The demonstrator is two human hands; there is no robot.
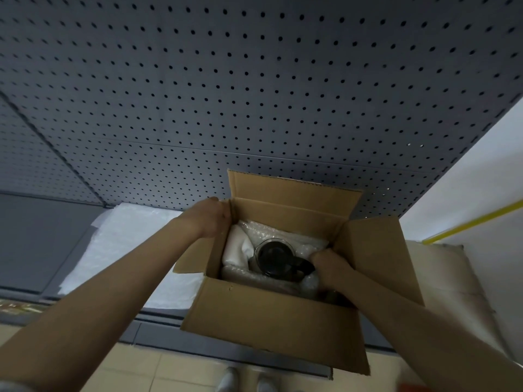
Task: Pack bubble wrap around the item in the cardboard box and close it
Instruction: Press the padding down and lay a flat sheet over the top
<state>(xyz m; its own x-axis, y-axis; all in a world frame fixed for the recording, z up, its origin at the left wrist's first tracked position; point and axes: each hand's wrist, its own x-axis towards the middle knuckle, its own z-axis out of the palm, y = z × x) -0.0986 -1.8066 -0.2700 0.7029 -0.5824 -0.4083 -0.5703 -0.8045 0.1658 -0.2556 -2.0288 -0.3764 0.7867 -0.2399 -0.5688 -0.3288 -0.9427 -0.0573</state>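
An open cardboard box (271,321) stands on a grey shelf with all its flaps up or out. Inside sits a dark round glass item with a black lid (276,257). Bubble wrap (285,229) and white foam (236,246) lie around it. My left hand (210,217) grips the box's left wall at the rim, fingers curled over the edge. Inside the box at the right, my right hand (328,264) is closed on bubble wrap beside the item, pressing down; its fingertips are hidden.
A sheet of white bubble wrap (124,247) lies on the grey shelf (36,239) left of the box. A grey pegboard (254,94) rises behind. A pale bundle (447,281) sits to the right by a white wall. Tiled floor and my shoes show below.
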